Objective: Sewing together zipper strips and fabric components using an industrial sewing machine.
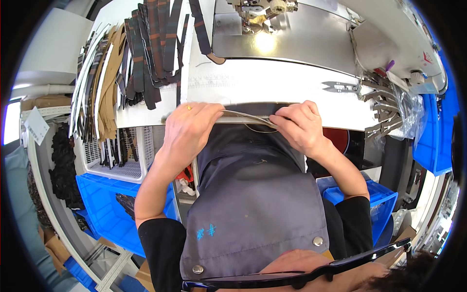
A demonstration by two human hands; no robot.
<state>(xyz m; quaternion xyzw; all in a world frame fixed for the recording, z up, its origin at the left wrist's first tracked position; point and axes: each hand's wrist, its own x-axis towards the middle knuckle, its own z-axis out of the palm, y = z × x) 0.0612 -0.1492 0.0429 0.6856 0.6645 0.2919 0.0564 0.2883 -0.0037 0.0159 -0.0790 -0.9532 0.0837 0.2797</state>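
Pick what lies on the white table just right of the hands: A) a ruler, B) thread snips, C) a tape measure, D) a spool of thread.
B: small metal thread snips lie on the table up and to the right of the right hand, which with the left hand pinches a fabric strip at the table edge.

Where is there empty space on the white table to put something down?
The widest bare patch of the white table lies between the strap pile on the left and the thread snips on the right, beyond the left hand and right hand. The far left under the straps and the right edge by the metal clips are crowded.
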